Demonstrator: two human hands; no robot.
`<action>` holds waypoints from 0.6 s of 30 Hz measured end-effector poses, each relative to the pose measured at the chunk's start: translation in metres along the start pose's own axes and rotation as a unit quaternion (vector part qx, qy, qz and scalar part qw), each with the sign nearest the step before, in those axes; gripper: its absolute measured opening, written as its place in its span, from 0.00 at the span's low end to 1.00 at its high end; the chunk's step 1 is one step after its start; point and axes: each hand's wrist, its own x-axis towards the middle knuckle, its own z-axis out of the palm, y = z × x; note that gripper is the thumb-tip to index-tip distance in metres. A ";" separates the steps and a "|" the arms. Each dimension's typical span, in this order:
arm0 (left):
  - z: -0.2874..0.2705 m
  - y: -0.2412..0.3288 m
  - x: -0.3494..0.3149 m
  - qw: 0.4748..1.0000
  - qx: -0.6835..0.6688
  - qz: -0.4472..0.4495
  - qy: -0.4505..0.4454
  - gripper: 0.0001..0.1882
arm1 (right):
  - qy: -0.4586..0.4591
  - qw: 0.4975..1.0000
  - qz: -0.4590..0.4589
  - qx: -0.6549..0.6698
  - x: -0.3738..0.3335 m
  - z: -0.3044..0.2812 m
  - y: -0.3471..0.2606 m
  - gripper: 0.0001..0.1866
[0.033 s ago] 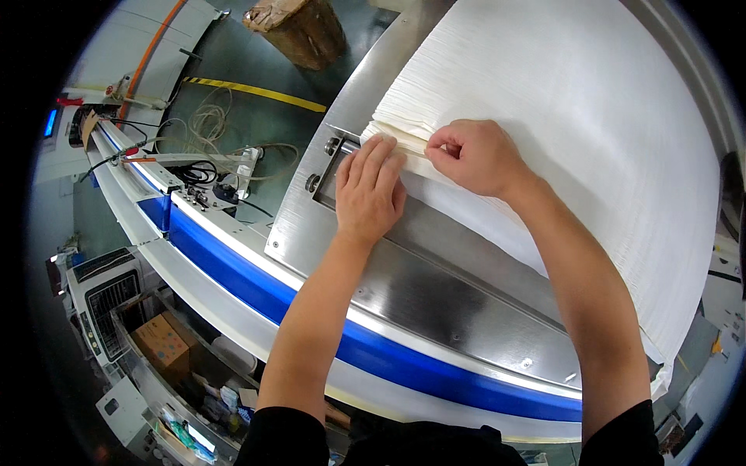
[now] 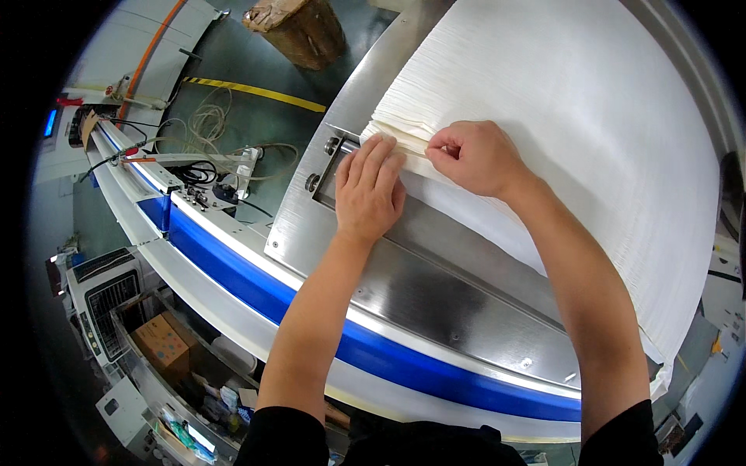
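A tall stack of white paper sheets [image 2: 583, 116] lies on a steel machine table [image 2: 435, 287]. My left hand [image 2: 369, 190] rests flat, palm down, with its fingertips pressing on the stack's near left corner beside a bolted metal stop [image 2: 330, 167]. My right hand [image 2: 474, 155] is just to its right on top of the stack. Its thumb and forefinger pinch the edges of a few sheets at that corner, lifting them slightly. Both forearms are bare below black sleeves.
A blue and white rail [image 2: 256, 287] runs along the table's near edge. To the left lie loose cables [image 2: 202, 124] and a yellow-black floor line [image 2: 256, 92]. A brown wrapped bundle [image 2: 299, 27] stands at the top. A cardboard box [image 2: 163, 342] and a white cabinet [image 2: 105, 283] sit below left.
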 end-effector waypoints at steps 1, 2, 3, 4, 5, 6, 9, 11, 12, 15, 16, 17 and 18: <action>0.001 0.000 0.000 1.000 -0.002 -0.001 -0.003 0.21 | 0.004 1.000 -0.003 -0.011 0.000 0.000 0.002 0.10; 0.001 0.001 0.001 1.000 -0.004 0.000 -0.007 0.21 | 0.008 1.000 -0.005 -0.021 0.001 0.001 0.005 0.10; 0.001 0.001 0.002 1.000 -0.005 0.001 -0.011 0.20 | 0.012 0.999 -0.007 -0.030 0.002 0.001 0.007 0.10; 0.001 0.001 0.002 1.000 -0.006 0.002 -0.009 0.20 | 0.015 1.000 -0.005 -0.021 0.002 0.001 0.009 0.10; 0.001 0.002 0.002 1.000 -0.007 0.002 -0.007 0.20 | 0.015 1.000 -0.003 -0.012 0.002 0.001 0.010 0.10; 0.001 0.002 0.002 1.000 -0.008 0.002 -0.005 0.20 | 0.016 1.000 -0.001 -0.003 0.003 0.001 0.010 0.10; 0.001 0.001 0.001 1.000 -0.006 -0.002 -0.010 0.20 | 0.013 1.000 -0.003 -0.012 0.004 0.001 0.009 0.10; 0.000 0.002 0.002 1.000 -0.011 -0.004 -0.010 0.19 | 0.014 1.000 0.003 -0.005 0.004 0.002 0.010 0.10; 0.000 0.002 0.001 1.000 -0.014 -0.005 -0.010 0.19 | 0.014 1.000 0.006 -0.002 0.005 0.002 0.010 0.09; -0.001 0.002 0.002 1.000 -0.015 -0.006 -0.013 0.19 | 0.014 1.000 0.017 -0.014 0.004 0.000 0.009 0.09; -0.001 0.003 0.001 1.000 -0.014 -0.006 -0.014 0.20 | 0.016 1.000 0.018 -0.011 0.004 0.000 0.009 0.09; -0.002 0.003 0.001 1.000 -0.011 -0.007 -0.015 0.20 | 0.020 1.000 0.019 -0.008 0.003 0.000 0.009 0.09; -0.002 0.002 0.001 1.000 -0.009 -0.007 -0.016 0.20 | 0.023 1.000 0.019 -0.005 0.003 0.000 0.009 0.09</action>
